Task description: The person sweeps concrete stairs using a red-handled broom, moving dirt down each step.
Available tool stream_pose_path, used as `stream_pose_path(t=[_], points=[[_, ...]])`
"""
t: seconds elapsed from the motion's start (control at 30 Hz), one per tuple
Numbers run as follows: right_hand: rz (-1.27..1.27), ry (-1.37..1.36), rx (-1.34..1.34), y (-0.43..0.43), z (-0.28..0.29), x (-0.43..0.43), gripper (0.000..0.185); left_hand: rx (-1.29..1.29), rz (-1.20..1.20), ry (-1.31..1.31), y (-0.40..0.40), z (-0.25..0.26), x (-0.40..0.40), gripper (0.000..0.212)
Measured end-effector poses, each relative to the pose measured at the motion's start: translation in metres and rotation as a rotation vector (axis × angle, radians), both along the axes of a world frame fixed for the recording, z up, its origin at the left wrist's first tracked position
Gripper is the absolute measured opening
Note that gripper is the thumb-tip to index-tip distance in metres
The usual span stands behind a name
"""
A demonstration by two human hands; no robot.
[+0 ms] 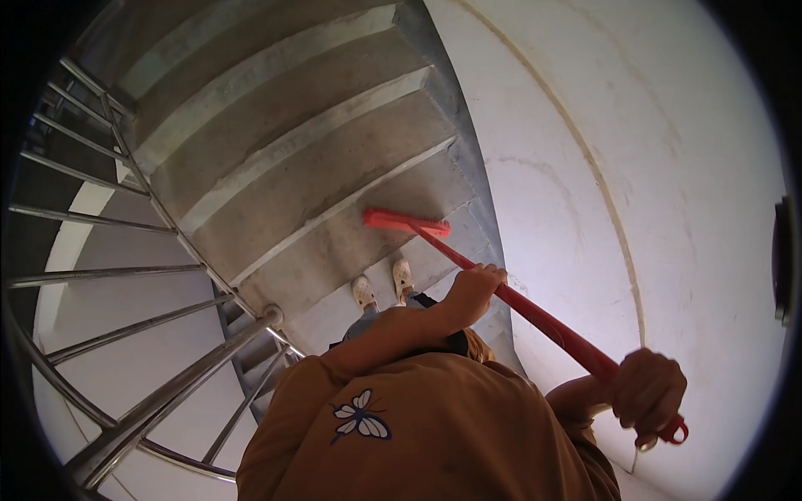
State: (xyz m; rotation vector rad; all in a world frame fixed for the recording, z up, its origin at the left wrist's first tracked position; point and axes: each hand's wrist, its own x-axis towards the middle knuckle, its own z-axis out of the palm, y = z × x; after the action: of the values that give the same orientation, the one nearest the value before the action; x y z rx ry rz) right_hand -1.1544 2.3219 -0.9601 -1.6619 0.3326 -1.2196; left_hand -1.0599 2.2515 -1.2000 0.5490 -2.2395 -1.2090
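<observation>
A broom with a long red handle (pixel 554 332) slants from the lower right towards the concrete stairs. My left hand (pixel 479 289) is closed around the lower part of the handle. Near the looped top end, my right hand (pixel 650 391) grips it. The broom's red head (pixel 406 222) lies on a grey step (pixel 326 250) in front of my feet, its bristles on the side away from me. I wear beige clogs (pixel 401 273) and stand on a step just below the broom head.
More concrete steps (pixel 338 144) curve away ahead. A stainless steel railing (pixel 182 366) with a round post runs along the left. On the right rises a white wall (pixel 564 206) with brownish marks and a dark grey skirting band at its foot.
</observation>
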Motion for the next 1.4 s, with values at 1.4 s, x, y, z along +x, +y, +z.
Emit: stream_pose_path(t=[1.4], points=[[-0.431,-0.211,-0.368,-0.020,-0.238,0.051,0.038,0.062,0.520,0.345,-0.016,-0.249,0.032,0.031]])
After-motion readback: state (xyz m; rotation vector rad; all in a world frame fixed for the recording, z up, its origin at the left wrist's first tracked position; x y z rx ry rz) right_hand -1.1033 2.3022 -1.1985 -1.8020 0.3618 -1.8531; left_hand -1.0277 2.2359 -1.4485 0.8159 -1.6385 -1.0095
